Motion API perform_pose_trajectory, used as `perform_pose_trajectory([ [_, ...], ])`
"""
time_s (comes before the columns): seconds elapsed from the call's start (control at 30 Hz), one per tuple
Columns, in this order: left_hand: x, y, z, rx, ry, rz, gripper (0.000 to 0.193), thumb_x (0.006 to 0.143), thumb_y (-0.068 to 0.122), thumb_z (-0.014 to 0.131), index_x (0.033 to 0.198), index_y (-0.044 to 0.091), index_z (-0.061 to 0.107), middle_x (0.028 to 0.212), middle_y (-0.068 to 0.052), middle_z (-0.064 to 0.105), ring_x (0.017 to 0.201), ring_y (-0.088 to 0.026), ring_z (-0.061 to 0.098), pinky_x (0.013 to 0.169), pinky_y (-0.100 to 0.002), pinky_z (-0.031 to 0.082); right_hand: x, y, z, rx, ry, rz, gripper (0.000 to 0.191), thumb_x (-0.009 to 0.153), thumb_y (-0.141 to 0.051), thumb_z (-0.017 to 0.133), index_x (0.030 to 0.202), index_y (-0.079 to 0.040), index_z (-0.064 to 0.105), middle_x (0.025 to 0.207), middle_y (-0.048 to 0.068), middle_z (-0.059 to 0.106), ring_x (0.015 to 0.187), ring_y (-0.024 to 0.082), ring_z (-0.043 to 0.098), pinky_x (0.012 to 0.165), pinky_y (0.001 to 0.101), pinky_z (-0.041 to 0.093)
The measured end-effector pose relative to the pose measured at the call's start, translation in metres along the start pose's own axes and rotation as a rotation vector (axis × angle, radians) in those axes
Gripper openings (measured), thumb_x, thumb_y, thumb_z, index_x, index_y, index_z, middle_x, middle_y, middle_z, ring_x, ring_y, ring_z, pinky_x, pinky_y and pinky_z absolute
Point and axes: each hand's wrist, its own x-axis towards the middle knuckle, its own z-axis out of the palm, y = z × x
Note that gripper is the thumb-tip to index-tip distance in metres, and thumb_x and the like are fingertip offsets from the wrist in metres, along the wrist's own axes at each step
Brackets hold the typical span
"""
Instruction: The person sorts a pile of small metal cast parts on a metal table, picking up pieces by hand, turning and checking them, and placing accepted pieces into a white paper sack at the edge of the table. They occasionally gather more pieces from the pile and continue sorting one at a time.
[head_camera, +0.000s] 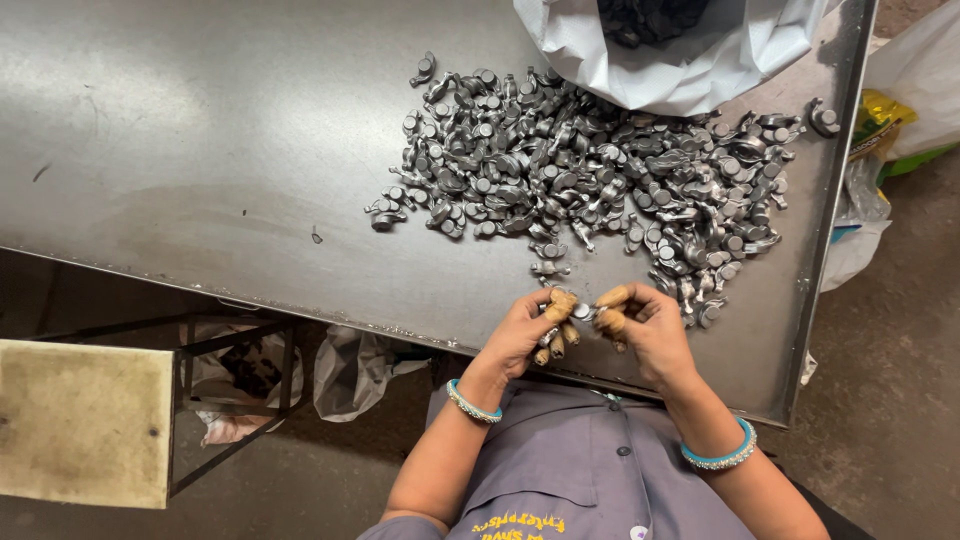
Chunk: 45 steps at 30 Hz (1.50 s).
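My left hand (528, 332) and my right hand (645, 325) meet at the near edge of a steel table (200, 150). Together they pinch one small grey metal part (580, 312) between the fingertips. Tan fabric caps cover several of my fingertips. Just beyond my hands lies a big heap of similar grey metal parts (590, 180), spread over the right half of the table. Both wrists wear blue bangles.
A white plastic sack (680, 60) with dark parts inside rests at the table's far edge. More plastic bags (900, 90) lie on the floor to the right. A worn stool (85, 420) and a metal frame with bags (240, 370) stand lower left.
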Motion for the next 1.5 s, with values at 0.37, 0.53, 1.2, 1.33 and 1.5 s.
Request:
perform_pose_trajectory([
  [0.37,-0.011,0.023,-0.039,-0.362,-0.090,0.181,0.034,0.104,0.028,0.067,0.119,-0.002,0.066,0.088,-0.014,0.074,0.071,-0.019,0.073,0.052,-0.025,0.057,0.032,-0.047,0.067,-0.898,0.139,-0.580,0.028,0.080,-0.007,0.081,0.107,-0.004,0.072,0.096,0.011,0.070,0.087,0.025,0.066,0.074,0.0354,0.054],
  [0.53,-0.013,0.035,-0.037,-0.210,0.073,0.222,0.028,0.097,0.021,0.070,0.116,0.000,0.069,0.095,-0.014,0.076,0.076,-0.018,0.075,0.054,-0.026,0.058,0.044,-0.028,0.060,-0.868,0.171,-0.465,0.021,0.085,-0.003,0.077,0.105,-0.005,0.073,0.091,0.010,0.071,0.082,0.022,0.069,0.071,0.0346,0.056],
  [1.2,0.018,0.006,0.023,-0.162,-0.202,-0.130,0.038,0.105,0.038,0.062,0.117,0.002,0.067,0.086,-0.012,0.075,0.065,-0.017,0.074,0.044,-0.025,0.055,0.016,0.008,-0.036,0.276,0.070,0.087,0.016,0.094,-0.017,0.072,0.093,-0.001,0.070,0.079,0.002,0.070,0.061,0.007,0.061,0.051,0.0223,0.048],
  [1.33,0.016,0.005,0.027,-0.161,-0.194,-0.168,0.042,0.107,0.041,0.060,0.112,-0.001,0.065,0.085,-0.014,0.076,0.063,-0.018,0.073,0.044,-0.025,0.055,0.018,0.013,-0.039,0.233,0.087,0.042,0.023,0.097,-0.024,0.073,0.090,-0.002,0.069,0.072,-0.001,0.066,0.055,0.005,0.054,0.047,0.0208,0.042],
  [1.5,0.014,0.007,0.027,-0.136,-0.156,-0.169,0.045,0.107,0.044,0.058,0.109,0.000,0.066,0.083,-0.014,0.076,0.061,-0.017,0.072,0.043,-0.024,0.054,0.017,0.014,-0.038,0.203,0.112,0.027,0.022,0.094,-0.023,0.072,0.092,-0.002,0.071,0.072,-0.001,0.066,0.055,0.004,0.053,0.048,0.0205,0.042],
])
